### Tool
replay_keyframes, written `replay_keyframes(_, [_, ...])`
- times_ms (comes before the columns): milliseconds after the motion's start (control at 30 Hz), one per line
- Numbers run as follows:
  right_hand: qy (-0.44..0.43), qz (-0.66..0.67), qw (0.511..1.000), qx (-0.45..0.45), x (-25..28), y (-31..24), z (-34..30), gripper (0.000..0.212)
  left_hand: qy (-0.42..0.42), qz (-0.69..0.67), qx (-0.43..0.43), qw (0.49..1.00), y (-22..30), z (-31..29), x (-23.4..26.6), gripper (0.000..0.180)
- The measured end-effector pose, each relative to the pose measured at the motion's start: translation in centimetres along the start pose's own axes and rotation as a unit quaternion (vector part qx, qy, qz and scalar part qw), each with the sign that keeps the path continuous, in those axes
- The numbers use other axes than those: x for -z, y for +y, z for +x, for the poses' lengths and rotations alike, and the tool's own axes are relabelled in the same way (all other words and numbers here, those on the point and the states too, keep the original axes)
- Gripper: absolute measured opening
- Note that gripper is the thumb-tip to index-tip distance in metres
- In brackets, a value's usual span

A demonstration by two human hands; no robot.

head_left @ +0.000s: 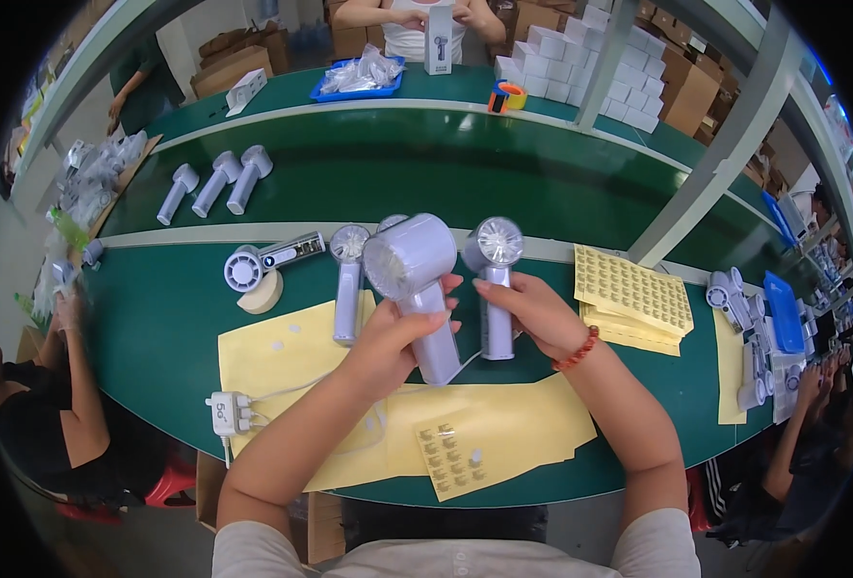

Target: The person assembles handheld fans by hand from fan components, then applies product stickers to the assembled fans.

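My left hand (393,342) is wrapped around the handle of a lavender handheld fan (412,255), its round head tilted toward the upper left. My right hand (537,313) grips a second handheld fan (497,332) by the upper handle, thumb in front; its other fingers are mostly hidden. A white cable runs up between the two fans. Left of my hands rests another fan (346,299), and part of one more shows behind the raised fan. A fan with an exposed handle interior (291,250) lies farther left, beside a beige round piece (261,294).
Yellow sheets (532,424) cover the near table, with a small label sheet (446,462) and a white charger (229,412). A stack of label sheets (633,299) lies right. Three fans (219,183) lie on the green belt. A metal post (706,183) rises at right. Co-workers sit on both sides.
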State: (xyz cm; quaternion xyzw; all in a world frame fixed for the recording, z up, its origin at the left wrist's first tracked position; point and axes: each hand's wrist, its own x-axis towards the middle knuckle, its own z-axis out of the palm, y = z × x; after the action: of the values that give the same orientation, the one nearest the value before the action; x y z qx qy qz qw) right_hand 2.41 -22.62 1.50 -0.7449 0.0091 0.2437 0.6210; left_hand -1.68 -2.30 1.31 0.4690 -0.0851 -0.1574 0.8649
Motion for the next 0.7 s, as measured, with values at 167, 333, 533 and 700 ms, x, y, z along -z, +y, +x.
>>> replay_keyframes(167, [0.133,-0.258,0.949,0.120,-2.1,0.2,2.4,0.073,-0.031,0.018,-0.019,0.999,-1.0,-0.5,1.4,0.056])
replay_keyframes(333, [0.213,-0.513,0.814,0.169,-3.3,-1.4,-0.8,0.076,-0.038,0.393,-0.249,0.884,-1.5,-1.6,0.3,0.053])
replay_keyframes(533, [-0.074,-0.251,0.912,0.316,-0.7,-5.4,-10.5,0.086,-0.025,0.440,-0.437,0.784,-2.6,-1.9,-1.3,0.052])
replay_keyframes(700, [0.032,-0.320,0.855,0.406,-3.9,-2.6,-13.5,0.071,-0.073,0.526,-0.404,0.745,-3.3,-3.1,-2.8,0.047])
